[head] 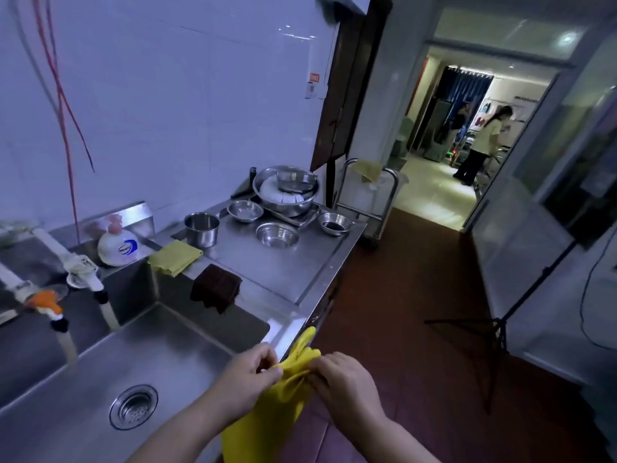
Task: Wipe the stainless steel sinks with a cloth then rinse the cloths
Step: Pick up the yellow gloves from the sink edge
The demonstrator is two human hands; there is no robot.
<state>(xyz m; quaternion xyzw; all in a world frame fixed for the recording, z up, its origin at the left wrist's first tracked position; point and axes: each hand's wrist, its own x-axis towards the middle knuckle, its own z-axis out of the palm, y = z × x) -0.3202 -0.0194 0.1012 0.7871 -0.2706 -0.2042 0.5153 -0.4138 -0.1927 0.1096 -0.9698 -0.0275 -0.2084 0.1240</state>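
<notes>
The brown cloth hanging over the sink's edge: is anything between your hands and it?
Both hands, left hand and right hand, are pinching a yellow rubber glove. Nothing visible lies between them and the brown cloth, only the open sink basin.

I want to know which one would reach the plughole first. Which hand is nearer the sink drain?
Left. The left hand hangs over the basin's front right part, just right of the sink drain. The right hand is farther right, past the sink's edge, over the floor.
</notes>
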